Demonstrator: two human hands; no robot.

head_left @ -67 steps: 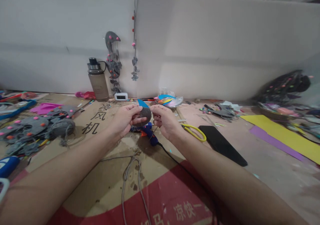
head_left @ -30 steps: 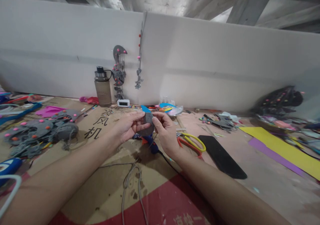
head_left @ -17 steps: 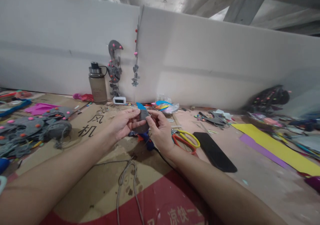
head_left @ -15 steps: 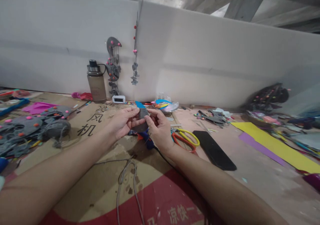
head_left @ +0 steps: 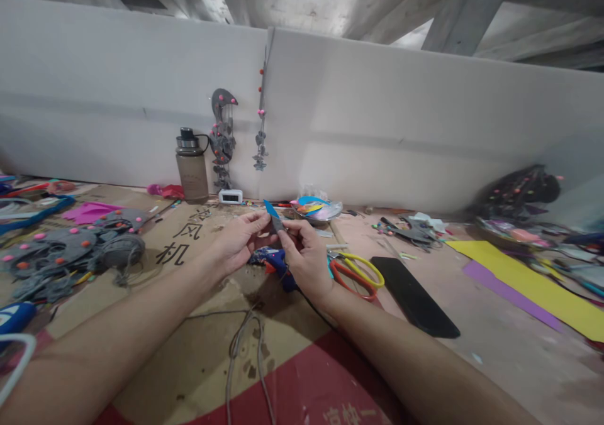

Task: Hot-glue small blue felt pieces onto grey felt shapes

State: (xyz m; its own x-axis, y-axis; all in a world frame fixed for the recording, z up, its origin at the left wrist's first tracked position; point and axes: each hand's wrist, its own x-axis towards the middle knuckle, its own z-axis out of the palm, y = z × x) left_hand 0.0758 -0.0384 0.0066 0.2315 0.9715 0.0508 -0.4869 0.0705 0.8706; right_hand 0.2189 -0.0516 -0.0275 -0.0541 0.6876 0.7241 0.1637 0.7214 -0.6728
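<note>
Both hands meet above the cardboard at the middle of the table. My left hand (head_left: 243, 239) pinches a small grey felt piece (head_left: 275, 225) from the left, and my right hand (head_left: 306, 255) grips it from the right. A pointed blue piece (head_left: 270, 209) sticks up from the top of the grey felt; how the two are joined is hidden by my fingers. Below my hands lies a dark blue tool with a black cord (head_left: 282, 271), partly covered by the right hand. Scissors with orange and yellow handles (head_left: 361, 274) rest just right of that hand.
A black phone (head_left: 415, 296) lies right of the scissors, beside yellow sheets (head_left: 523, 283). A water bottle (head_left: 192, 172) stands at the wall near hanging felt strings (head_left: 221, 126). Grey felt pieces with pompoms (head_left: 70, 249) lie left. Loose grey cord (head_left: 236, 343) crosses the cardboard in front.
The grey piece has been turned between my fingers and now shows narrower, nearly edge-on. Both hands still hold it. The camera view has tilted up slightly and shifted left.
</note>
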